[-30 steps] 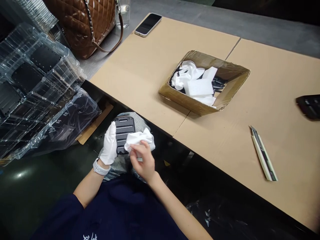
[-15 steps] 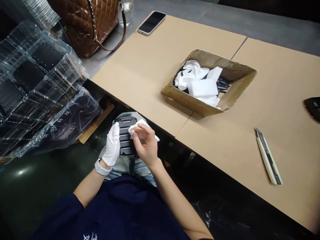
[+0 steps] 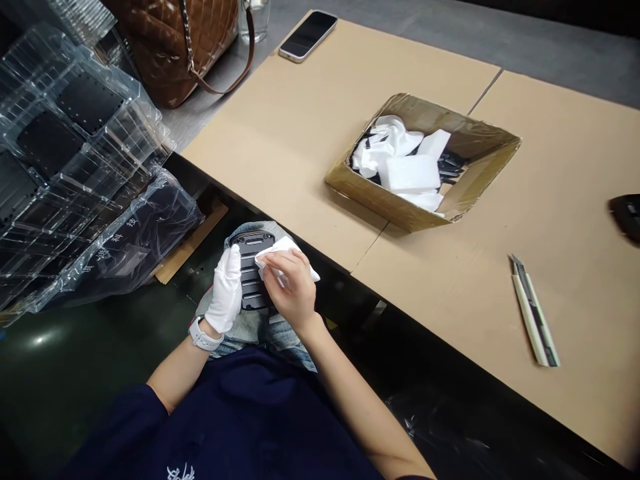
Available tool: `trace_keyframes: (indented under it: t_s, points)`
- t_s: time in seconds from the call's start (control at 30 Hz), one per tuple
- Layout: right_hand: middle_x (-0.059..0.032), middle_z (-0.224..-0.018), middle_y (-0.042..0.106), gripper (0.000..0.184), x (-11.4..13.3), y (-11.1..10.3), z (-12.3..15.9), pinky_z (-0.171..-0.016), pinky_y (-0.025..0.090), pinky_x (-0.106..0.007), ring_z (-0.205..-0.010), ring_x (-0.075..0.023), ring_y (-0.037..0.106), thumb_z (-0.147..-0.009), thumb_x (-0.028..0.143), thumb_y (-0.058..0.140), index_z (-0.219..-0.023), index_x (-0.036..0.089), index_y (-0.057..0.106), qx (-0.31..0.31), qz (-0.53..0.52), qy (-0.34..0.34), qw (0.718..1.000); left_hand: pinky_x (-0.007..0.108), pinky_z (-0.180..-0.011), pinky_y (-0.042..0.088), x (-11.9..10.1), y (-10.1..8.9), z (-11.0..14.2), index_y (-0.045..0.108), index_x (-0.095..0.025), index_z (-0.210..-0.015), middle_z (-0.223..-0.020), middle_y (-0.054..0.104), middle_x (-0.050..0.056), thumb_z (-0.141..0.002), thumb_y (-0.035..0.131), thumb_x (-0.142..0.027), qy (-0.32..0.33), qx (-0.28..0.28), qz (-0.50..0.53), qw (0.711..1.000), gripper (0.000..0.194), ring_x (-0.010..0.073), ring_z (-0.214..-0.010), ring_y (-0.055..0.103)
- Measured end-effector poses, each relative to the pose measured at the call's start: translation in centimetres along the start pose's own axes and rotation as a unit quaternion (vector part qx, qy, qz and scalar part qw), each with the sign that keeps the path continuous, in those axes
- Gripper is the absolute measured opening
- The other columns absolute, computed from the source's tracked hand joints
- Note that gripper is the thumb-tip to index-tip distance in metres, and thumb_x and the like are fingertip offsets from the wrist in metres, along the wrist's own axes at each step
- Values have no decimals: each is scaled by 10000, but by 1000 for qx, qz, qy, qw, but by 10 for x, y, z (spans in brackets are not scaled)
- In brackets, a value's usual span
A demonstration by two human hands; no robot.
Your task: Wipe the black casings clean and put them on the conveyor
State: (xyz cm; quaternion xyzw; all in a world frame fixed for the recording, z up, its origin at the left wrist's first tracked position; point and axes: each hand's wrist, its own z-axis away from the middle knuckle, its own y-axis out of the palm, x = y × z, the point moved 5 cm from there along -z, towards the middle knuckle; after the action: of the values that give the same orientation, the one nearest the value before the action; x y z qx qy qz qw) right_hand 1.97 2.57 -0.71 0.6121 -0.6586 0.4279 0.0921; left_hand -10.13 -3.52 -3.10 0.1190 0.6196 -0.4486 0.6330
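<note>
A white cloth (image 3: pixel 286 245) against a ribbed black plate (image 3: pixel 249 270)

The bare right hand (image 3: pixel 294 283) pinches the cloth narrowly between thumb and fingers, its front edge on the right side of the plate. The left hand (image 3: pixel 226 287), in a white glove, clasps the plate's left edge with the thumb upright; its other fingers are out of sight, so how they sit underneath cannot be told. The plate is held over the lap, above the jeans (image 3: pixel 245 330), near the person and short of the table's edge, ribbed face up. A pale watch (image 3: pixel 204 335) circles the left wrist.

The step in hand looks to be wiping that ribbed face. The next move, as I judge it, calls for a firm left grip and light pressure from the cloth, worked down into the grooves between the ribs.

Farther out, on the table (image 3: pixel 270 140), stands a cardboard box (image 3: pixel 373 200) with white pieces (image 3: pixel 410 175) and dark parts inside. To its right and nearer lies a utility knife (image 3: pixel 534 313); a phone (image 3: pixel 309 36) lies at the far left corner. Clear trays (image 3: pixel 107 143) holding dark panels (image 3: pixel 90 102) are on the left, with a brown quilted bag (image 3: pixel 160 47) beyond them.
</note>
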Motion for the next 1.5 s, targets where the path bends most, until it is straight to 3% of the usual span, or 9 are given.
trace_keyframes:
  t_s: [0.13, 0.37, 0.6, 0.87, 1.13, 1.33, 1.5]
  points:
    - [-6, -891, 736, 286, -5, -3, 3, -905, 488, -418, -835, -168, 708, -830, 93, 556, -1057, 267, 556, -17, 5, -1, 1000, 283, -1091, 389, -7, 0, 0, 590, -177, -1173, -1259, 639, 53, -938, 337, -242, 2, 2, 29, 1000, 352, 155, -1201, 567]
    - [-8, -879, 728, 363, -10, -6, 6, -911, 474, -430, -837, -181, 688, -828, 87, 561, -1136, 275, 530, -57, -9, 34, 998, 285, -1099, 389, -10, 1, -1, 595, -181, -1163, -1238, 652, 39, -950, 314, -289, -7, 1, 62, 998, 368, 158, -1205, 562]
    - [-10, -878, 733, 352, 4, 0, -1, -899, 468, -418, -828, -181, 682, -834, 87, 552, -1129, 278, 539, -13, -10, 16, 1000, 289, -1122, 340, -8, 0, 2, 545, -133, -1253, -1341, 574, 90, -937, 347, -225, -7, 21, -6, 1000, 384, 163, -1256, 519]
    - [-16, -892, 726, 308, -7, -4, 4, -905, 487, -445, -848, -188, 681, -843, 112, 553, -1100, 282, 561, -40, 3, 43, 998, 312, -1118, 344, -15, 0, 1, 595, -168, -1191, -1261, 635, 70, -948, 320, -248, -11, 14, 17, 1000, 377, 171, -1214, 557]
    - [-5, -879, 727, 337, -10, 2, 6, -924, 476, -453, -875, -187, 685, -855, 118, 554, -1144, 291, 534, -41, -90, 83, 992, 304, -1119, 335, -12, 0, 1, 575, -137, -1220, -1299, 606, 91, -938, 344, -247, -16, 15, 10, 1000, 380, 177, -1252, 524]
    - [-29, -901, 712, 339, -20, 9, 12, -819, 537, -394, -848, -179, 692, -877, 178, 542, -1199, 267, 481, -36, -170, 148, 974, 308, -1134, 299, -6, 1, 0, 572, -165, -1234, -1312, 597, 82, -948, 335, -258, -10, 9, 6, 1000, 382, 175, -1296, 476]
    - [-20, -890, 712, 368, -21, 10, 13, -830, 519, -406, -848, -185, 679, -861, 173, 564, -1205, 278, 486, -24, -155, 145, 977, 309, -1123, 320, -4, 1, 0, 578, -187, -1230, -1322, 589, 75, -957, 315, -271, -14, -3, 5, 1000, 388, 175, -1307, 464]
